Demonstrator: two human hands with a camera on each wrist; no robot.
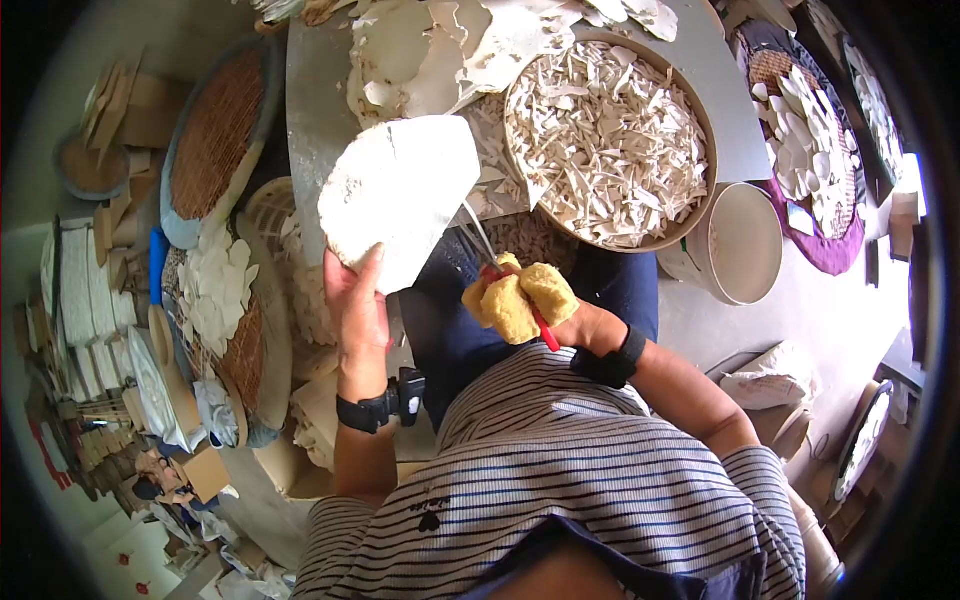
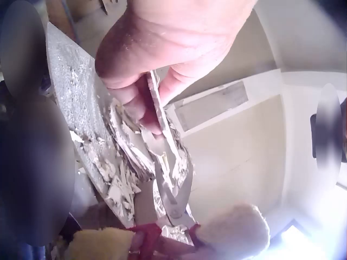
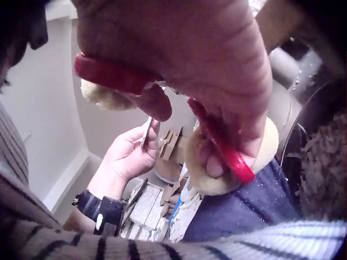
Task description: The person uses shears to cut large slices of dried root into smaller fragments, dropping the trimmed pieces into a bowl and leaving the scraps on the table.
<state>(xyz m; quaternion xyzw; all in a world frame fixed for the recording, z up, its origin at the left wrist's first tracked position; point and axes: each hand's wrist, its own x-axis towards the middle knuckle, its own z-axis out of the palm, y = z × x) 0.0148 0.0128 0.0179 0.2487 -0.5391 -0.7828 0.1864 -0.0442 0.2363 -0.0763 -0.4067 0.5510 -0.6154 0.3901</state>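
Note:
My left hand [image 1: 358, 305] pinches a thin, stiff white sheet [image 1: 405, 190] at its lower edge, thumb on one face and fingers behind. The sheet has one rough, rounded side and several straight edges. In my right hand [image 1: 585, 328] are scissors [image 2: 176, 208] with red handles [image 3: 116, 76], my fingers curled through the loops. Yellow sponge padding [image 1: 510, 310] is wrapped round the handles. The blades stand parted at the sheet's lower right edge, close below my left fingers in the left wrist view.
Ahead on the grey tabletop [image 1: 738, 115] stands a round tray [image 1: 713, 160] heaped with cut white slivers. Larger ragged sheets [image 1: 400, 60] lie behind the held one. A white bucket [image 1: 748, 245] is at the right, and woven trays [image 1: 215, 140] lean at the left.

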